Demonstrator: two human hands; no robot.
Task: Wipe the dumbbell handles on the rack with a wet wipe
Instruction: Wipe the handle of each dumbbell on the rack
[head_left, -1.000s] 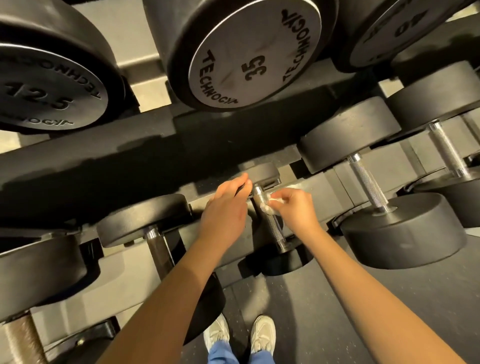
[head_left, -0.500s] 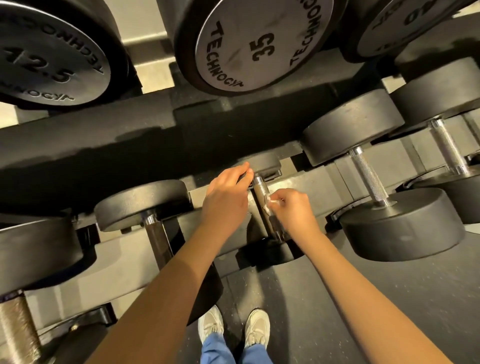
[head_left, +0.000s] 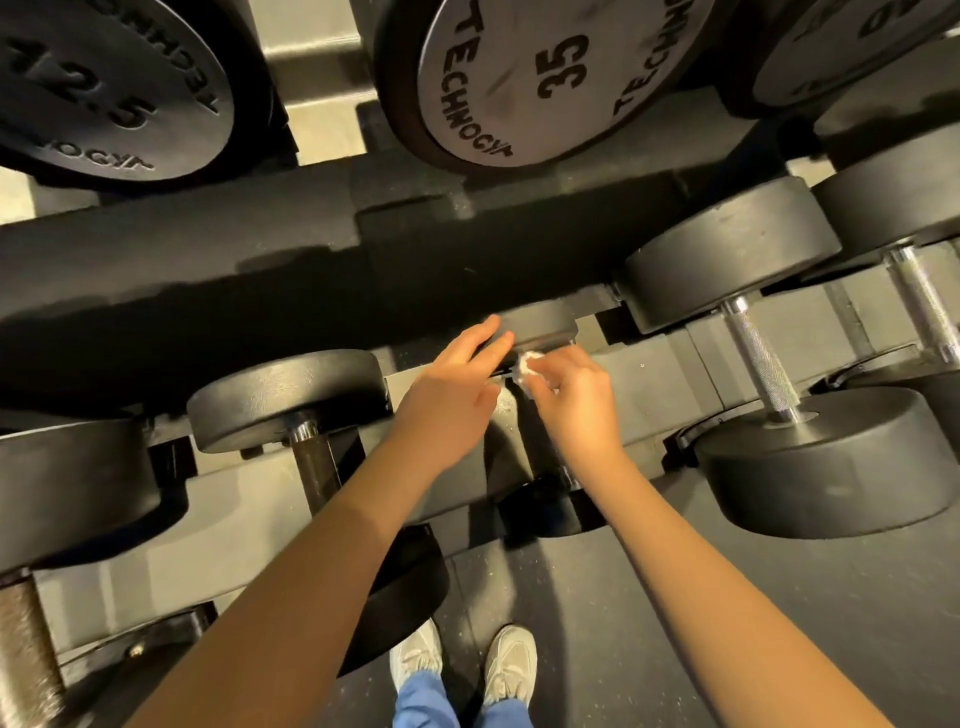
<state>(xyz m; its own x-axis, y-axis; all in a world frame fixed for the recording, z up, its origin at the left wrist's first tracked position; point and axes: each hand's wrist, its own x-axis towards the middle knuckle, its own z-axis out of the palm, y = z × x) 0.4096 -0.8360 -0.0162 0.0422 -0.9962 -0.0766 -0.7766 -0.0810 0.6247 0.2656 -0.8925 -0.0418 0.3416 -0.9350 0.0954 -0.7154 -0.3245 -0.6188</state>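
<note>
Frame centre: the right hand (head_left: 576, 410) pinches a white wet wipe (head_left: 527, 364) against the small dumbbell (head_left: 540, 325), seemingly at its handle; the left hand (head_left: 449, 400) lays straight fingers (head_left: 480, 338) on its upper head.

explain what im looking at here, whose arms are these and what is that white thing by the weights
The picture comes from a camera worn on a person's head and looking down, so the two bare arms are the wearer's own. In front stands a dumbbell rack with black dumbbells on its shelves; a big dumbbell above is marked 35. The left hand rests with straight fingers on the far head of a small dumbbell. The right hand pinches a crumpled white wet wipe against that dumbbell just below the far head, and hides most of the handle. At the bottom are the wearer's pale shoes on a dark floor.
</note>
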